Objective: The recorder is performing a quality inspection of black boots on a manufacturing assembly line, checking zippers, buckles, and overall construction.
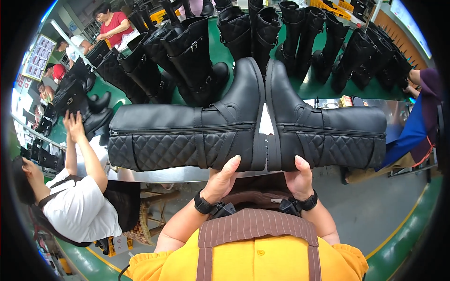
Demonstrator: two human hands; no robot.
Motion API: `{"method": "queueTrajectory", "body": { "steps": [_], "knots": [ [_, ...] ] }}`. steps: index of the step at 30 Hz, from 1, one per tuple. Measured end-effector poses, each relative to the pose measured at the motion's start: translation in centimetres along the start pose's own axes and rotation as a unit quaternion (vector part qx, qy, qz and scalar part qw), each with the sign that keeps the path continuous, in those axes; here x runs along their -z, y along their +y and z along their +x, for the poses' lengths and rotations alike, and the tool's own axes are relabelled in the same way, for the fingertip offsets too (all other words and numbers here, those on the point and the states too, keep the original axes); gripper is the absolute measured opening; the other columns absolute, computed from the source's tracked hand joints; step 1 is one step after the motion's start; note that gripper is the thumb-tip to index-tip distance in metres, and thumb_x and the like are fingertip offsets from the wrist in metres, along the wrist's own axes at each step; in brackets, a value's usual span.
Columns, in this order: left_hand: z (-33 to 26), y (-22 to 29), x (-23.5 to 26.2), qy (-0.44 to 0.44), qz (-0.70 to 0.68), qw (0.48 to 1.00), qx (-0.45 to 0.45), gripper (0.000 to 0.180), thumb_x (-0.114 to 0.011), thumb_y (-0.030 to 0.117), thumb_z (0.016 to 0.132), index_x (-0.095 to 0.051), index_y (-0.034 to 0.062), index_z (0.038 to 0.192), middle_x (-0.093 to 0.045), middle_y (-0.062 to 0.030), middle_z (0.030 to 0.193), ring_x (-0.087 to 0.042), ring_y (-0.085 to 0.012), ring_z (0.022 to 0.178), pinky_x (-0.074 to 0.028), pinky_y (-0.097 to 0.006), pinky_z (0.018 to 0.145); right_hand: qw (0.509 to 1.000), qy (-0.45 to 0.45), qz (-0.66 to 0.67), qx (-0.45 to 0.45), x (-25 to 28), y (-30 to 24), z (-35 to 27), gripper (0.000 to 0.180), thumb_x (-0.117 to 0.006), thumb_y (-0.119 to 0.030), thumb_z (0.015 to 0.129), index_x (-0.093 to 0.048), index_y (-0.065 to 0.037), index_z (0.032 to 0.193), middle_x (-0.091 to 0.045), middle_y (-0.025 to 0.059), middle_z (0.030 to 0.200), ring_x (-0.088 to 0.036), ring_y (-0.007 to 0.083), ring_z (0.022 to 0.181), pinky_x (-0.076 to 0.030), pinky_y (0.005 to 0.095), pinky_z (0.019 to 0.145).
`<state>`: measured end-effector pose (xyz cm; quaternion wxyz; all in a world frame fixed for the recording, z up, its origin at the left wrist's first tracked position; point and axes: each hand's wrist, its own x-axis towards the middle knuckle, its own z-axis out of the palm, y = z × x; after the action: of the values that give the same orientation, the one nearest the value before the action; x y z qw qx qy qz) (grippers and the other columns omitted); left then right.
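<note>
Basically, L hand (224,180) holding blk boot (183,136), R hand (300,180) holding 2nd boot (330,136), yellow crate (333,10) behind, contents unclear

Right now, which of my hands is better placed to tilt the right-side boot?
Probably your right hand: it holds the right-side boot from below, thumb over the near edge, while your left hand is occupied with the left-side boot.
</note>
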<state>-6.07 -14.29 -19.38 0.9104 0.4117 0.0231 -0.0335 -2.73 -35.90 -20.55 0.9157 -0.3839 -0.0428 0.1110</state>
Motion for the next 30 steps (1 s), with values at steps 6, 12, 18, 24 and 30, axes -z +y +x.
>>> {"method": "queueTrajectory", "body": {
  "steps": [6, 12, 18, 24, 30],
  "knots": [
    [-0.6, -0.1, -0.3, -0.019, -0.068, 0.997, 0.017, 0.04, -0.061, 0.012, 0.096, -0.052, 0.0046, 0.134, -0.058, -0.0078, 0.131, -0.056, -0.0215, 0.119, -0.044, -0.039, 0.107, 0.998, -0.036, 0.023, -0.052, 0.3, 0.0, -0.4, 0.049, -0.059, -0.032, 0.087, -0.063, 0.003, 0.12, -0.067, 0.0123, 0.121, -0.063, 0.025, 0.112, -0.045, 0.039, 0.101],
    [0.5, 0.2, 0.8, 0.006, 0.024, 1.0, -0.011, 0.04, -0.064, 0.008, 0.093, -0.054, 0.0033, 0.131, -0.059, -0.0057, 0.127, -0.057, -0.0189, 0.115, -0.045, -0.037, 0.104, 0.997, -0.021, -0.074, 0.018, -0.1, -0.1, 0.5, 0.037, -0.062, -0.015, 0.084, -0.064, 0.0, 0.118, -0.067, 0.0073, 0.115, -0.062, 0.0221, 0.11, -0.046, 0.037, 0.1],
    [1.8, 0.4, 0.7, 0.041, 0.286, 0.957, 0.017, 0.046, -0.075, 0.021, 0.089, -0.06, 0.0022, 0.128, -0.06, -0.0094, 0.129, -0.055, -0.0171, 0.118, -0.041, -0.03, 0.105, 0.931, -0.05, -0.36, 0.042, -0.1, -0.9, 1.6, 0.044, -0.076, -0.013, 0.083, -0.062, -0.002, 0.124, -0.063, 0.0073, 0.122, -0.057, 0.0187, 0.113, -0.042, 0.0317, 0.104],
    [3.3, 4.4, 1.1, 0.016, -0.026, 0.999, -0.016, 0.061, -0.055, 0.029, 0.095, -0.035, 0.0107, 0.149, -0.047, -0.0122, 0.143, -0.043, -0.0243, 0.134, -0.034, -0.04, 0.113, 0.945, -0.057, -0.32, -0.025, 2.3, 0.0, 2.1, 0.052, -0.068, -0.018, 0.089, -0.052, -0.002, 0.137, -0.056, 0.012, 0.134, -0.052, 0.0261, 0.124, -0.038, 0.0374, 0.109],
    [5.2, 1.8, 4.2, -0.061, -0.206, 0.969, 0.122, 0.06, -0.048, 0.055, 0.099, -0.053, 0.007, 0.135, -0.06, -0.0101, 0.133, -0.06, -0.0188, 0.116, -0.05, -0.036, 0.099, 0.986, -0.055, 0.025, -0.153, 3.4, 4.1, 4.8, 0.05, -0.061, -0.022, 0.093, -0.049, -0.002, 0.138, -0.055, 0.0134, 0.136, -0.051, 0.0293, 0.125, -0.039, 0.0408, 0.11]
  ]
}}
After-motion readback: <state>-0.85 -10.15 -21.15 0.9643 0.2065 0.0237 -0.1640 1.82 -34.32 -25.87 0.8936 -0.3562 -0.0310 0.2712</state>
